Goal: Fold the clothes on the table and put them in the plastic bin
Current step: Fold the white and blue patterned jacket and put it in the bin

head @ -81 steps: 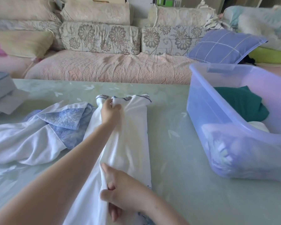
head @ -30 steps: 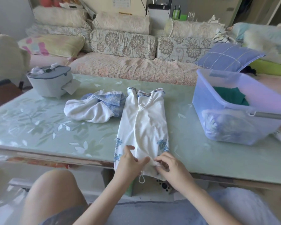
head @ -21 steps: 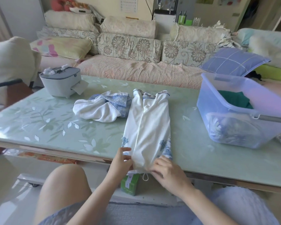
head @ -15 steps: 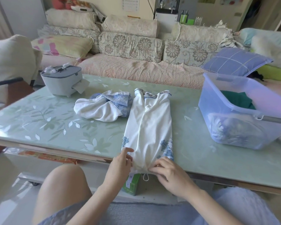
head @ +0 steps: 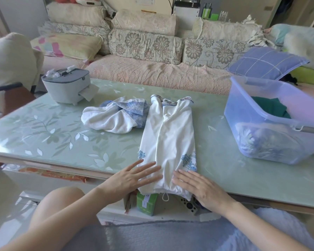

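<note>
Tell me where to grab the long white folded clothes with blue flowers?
Probably pinch both near hem corners of the long white garment with blue flowers, coming from the front edge of the pale green glass table: the hem overhangs there, so fingers slip under.

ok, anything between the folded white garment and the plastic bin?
Nothing visible. Only bare table lies between the white garment and the open-topped plastic bin to its right. The crumpled garment lies on the other side. Left hand and right hand rest flat on the white garment's near end.

Left hand (head: 134, 175), right hand (head: 198, 187) flat on white garment (head: 169, 138) at table (head: 62, 138) edge.
</note>
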`<state>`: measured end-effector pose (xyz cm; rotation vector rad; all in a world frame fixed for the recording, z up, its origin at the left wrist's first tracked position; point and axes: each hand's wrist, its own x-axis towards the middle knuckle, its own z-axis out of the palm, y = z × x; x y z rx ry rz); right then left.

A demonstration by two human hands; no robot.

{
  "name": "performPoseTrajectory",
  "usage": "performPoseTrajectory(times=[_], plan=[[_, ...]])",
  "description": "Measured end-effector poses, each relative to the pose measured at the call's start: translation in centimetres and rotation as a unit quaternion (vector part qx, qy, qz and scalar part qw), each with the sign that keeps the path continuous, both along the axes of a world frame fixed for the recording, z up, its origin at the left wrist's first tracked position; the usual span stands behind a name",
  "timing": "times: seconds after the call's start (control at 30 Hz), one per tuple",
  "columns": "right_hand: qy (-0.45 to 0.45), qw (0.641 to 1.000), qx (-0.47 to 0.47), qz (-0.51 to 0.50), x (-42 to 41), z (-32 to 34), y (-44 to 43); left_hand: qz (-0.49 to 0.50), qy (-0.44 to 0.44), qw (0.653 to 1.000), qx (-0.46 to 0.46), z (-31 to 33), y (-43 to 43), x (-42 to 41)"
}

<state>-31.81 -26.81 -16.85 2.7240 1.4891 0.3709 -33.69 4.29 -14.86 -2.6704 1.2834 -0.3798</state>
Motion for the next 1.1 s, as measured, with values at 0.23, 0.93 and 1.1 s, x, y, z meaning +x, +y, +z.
performPoseTrajectory(times=[0.23, 0.93, 1.1], plan=[[0.042, 0.994, 0.103, 0.007, 0.9, -0.6, 0.6, -0.065, 0.021, 0.991, -0.113, -1.2, -1.3, 1.8], [0.102, 0.913, 0.214, -0.332, 0.7, 3.0, 3.3, 0.301, 0.097, 0.848, -0.426, 0.1, -2.6, 2.7], [0.159, 0.977, 0.077, -0.116, 0.3, 3.4, 2.5, 0.076, 0.173, 0.955, -0.229, 1.2, -1.9, 1.2]])
